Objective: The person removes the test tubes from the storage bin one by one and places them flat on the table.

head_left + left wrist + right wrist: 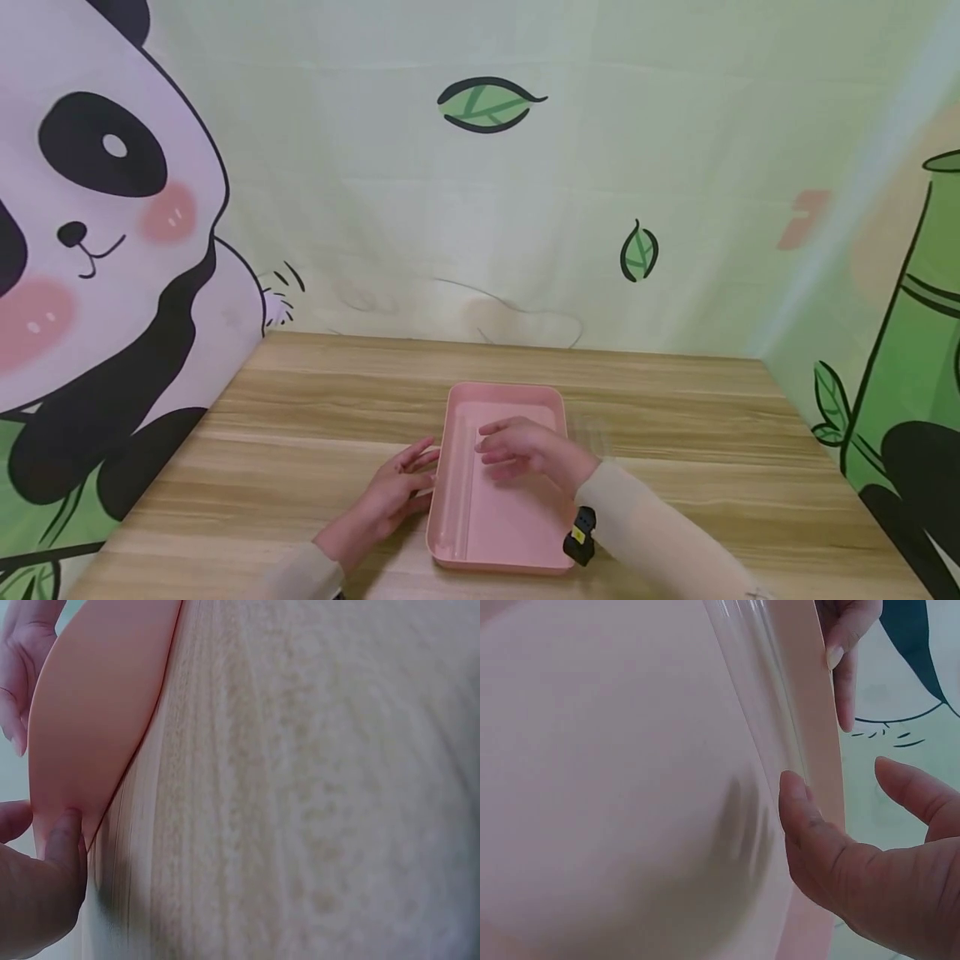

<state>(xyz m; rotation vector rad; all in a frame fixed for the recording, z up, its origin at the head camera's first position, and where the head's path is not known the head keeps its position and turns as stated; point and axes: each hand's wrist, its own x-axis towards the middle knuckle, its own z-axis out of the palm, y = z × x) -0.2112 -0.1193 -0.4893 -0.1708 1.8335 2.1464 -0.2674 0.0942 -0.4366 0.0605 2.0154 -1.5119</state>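
A shallow pink tray (517,533) lies lengthwise on the table. Along its inner left side runs a long, clear plastic piece (454,508), which also shows as a glossy strip (761,682) in the right wrist view. My left hand (393,492) is at the tray's left side, and its thumb touches the outer wall (105,712) in the left wrist view. Over the inside of the tray hovers my right hand (528,450), fingers loosely bent and near the clear piece. Nothing is seen in its grasp.
The wooden table (300,433) extends around the tray. Just right of the tray, a faint see-through item (591,435) lies partly behind my right wrist; its kind is unclear. A printed cloth (360,208) with a panda and leaves stands behind the table and along both sides.
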